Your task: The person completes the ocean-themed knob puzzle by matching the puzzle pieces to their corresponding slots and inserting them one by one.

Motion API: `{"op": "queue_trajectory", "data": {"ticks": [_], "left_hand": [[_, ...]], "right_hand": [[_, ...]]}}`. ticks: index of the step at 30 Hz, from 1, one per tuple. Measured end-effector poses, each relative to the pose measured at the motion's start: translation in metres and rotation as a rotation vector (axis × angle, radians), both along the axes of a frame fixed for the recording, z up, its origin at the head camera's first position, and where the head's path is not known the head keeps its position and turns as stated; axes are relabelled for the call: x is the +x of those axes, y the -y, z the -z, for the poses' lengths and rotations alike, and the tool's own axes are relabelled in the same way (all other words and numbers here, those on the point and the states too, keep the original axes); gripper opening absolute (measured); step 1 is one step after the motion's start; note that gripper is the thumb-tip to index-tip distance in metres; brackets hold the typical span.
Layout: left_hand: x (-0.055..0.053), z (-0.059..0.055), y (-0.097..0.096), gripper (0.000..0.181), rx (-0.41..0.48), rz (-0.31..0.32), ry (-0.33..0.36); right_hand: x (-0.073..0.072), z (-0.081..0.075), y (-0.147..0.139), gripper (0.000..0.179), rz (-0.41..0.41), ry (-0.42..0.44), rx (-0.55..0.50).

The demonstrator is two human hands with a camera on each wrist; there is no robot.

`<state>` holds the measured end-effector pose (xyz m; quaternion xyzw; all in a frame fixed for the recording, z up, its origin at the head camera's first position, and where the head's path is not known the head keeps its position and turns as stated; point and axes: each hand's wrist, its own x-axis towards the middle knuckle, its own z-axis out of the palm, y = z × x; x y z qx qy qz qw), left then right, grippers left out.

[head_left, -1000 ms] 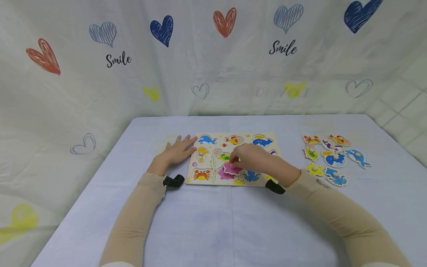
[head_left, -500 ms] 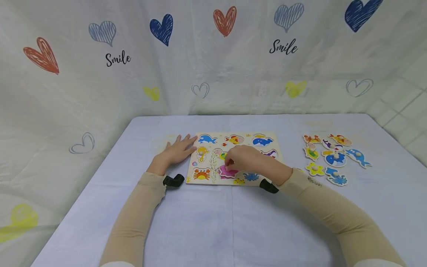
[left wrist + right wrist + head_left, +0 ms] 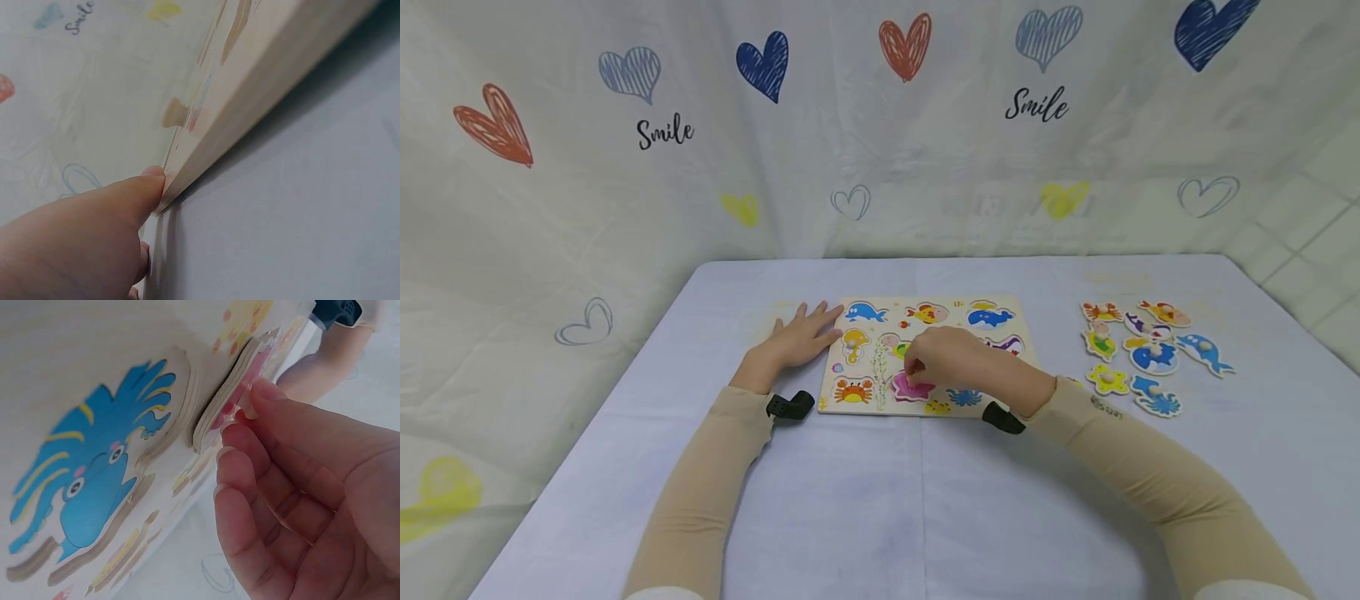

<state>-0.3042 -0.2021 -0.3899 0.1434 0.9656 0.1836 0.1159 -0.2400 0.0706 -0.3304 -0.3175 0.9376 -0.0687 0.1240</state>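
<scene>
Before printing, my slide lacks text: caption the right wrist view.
Right grip pinching a pink puzzle piece beside a blue printed octopus.

A white-covered table carries a puzzle board and, to its right, loose sea-creature pieces.

White-covered table, six o'clock; pale curtain, twelve, printed with "Smile" lettering; orange heart, ten; navy heart, two; yellow patch, eight; grid-lined surface, three.
</scene>
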Motion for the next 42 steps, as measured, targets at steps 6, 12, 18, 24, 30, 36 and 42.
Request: {"op": "queue_trajectory", "data": {"ticks": [6, 12, 18, 24, 30, 36, 42], "left_hand": [[0.0, 0.001, 0.0, 0.064, -0.002, 0.0, -0.002], [0.0, 0.001, 0.0, 0.063, 0.0, -0.004, -0.003], [0.0, 0.001, 0.0, 0.063, 0.001, -0.002, 0.001], [0.0, 0.0, 0.0, 0.063, 0.002, 0.001, 0.0], [0.001, 0.0, 0.0, 0.063, -0.007, 0.001, 0.005], [0.0, 0.0, 0.0, 0.063, -0.007, 0.003, -0.003], [0.0, 0.001, 0.0, 0.063, -0.005, 0.002, -0.004]], "right_hand": [[0.001, -0.003, 0.003, 0.016, -0.002, 0.001, 0.008], [0.001, -0.004, 0.006, 0.016, 0.004, 0.023, 0.021], [0.0, -0.004, 0.007, 0.016, 0.005, 0.042, 0.026], [-0.001, -0.005, 0.006, 0.015, 0.018, 0.043, 0.036], [0.0, -0.004, 0.01, 0.014, -0.007, 0.028, 0.066], [0.0, -0.002, 0.011, 0.012, 0.008, 0.018, 0.064], [-0.001, -0.001, 0.009, 0.014, 0.012, 0.024, 0.045]]}}
